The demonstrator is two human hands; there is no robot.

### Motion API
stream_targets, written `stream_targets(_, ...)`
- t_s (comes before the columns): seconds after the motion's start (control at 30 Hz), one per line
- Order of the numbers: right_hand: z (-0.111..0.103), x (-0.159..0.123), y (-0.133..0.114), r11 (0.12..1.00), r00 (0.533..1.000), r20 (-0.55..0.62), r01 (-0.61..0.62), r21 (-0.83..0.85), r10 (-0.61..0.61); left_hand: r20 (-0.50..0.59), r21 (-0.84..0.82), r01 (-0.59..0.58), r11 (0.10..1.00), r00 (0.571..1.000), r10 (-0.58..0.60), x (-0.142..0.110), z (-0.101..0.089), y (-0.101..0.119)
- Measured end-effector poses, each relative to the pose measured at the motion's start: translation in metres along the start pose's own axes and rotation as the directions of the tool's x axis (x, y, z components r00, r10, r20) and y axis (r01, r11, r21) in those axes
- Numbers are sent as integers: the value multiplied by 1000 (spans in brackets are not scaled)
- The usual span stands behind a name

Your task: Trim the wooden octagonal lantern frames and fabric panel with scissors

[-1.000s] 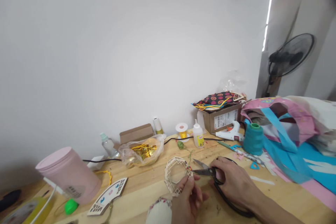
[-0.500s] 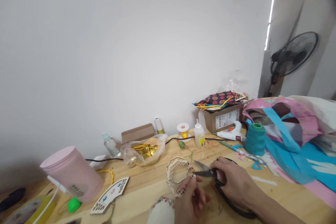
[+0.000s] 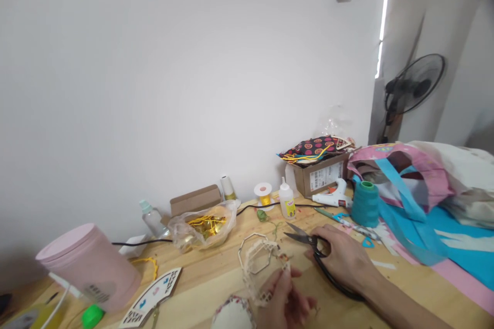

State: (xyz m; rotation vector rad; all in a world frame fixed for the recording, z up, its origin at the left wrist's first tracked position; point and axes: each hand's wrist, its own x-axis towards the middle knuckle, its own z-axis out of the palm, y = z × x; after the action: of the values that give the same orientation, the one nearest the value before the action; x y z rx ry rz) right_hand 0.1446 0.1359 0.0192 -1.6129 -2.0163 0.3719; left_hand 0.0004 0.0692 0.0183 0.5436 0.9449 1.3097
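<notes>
My left hand [image 3: 283, 293] pinches a pale octagonal lattice frame [image 3: 249, 272] by its lower right edge. Small coloured bits and a thread end show near the fingers on that edge. In my right hand [image 3: 341, 257] is a pair of black-handled scissors [image 3: 303, 236], the fingers wrapped round the handles. Their blades are parted and point left, a little apart from the frame. A white round piece with a patterned rim [image 3: 233, 313] lies by my left wrist, partly out of view. Just beyond the frame rests a green thread bundle [image 3: 263, 215].
A glue bottle [image 3: 286, 200], a yellow thread spool [image 3: 264, 195] and a plastic bag with golden pieces [image 3: 206, 226] line the back. On the right stand a glue gun [image 3: 332, 195] and a teal thread cone [image 3: 365, 205]. Leftward are a pink canister [image 3: 90, 267] and a fan-shaped piece [image 3: 152, 298].
The scissors have drawn back from the frame's edge, and their blades now stand clear of it. My left hand has tilted the frame. The whole view has shifted slightly.
</notes>
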Motion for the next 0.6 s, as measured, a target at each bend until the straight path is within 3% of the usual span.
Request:
stream_targets(0.23, -2, -11, -11, 973, 973, 77, 209, 96, -217, -8, 10, -111, 994, 994, 111, 14, -12, 9)
stream_targets(0.6, -1, -12, -11, 976, 971, 102, 215, 34, -218, -1, 39, -93, 995, 996, 93, 15, -11, 6)
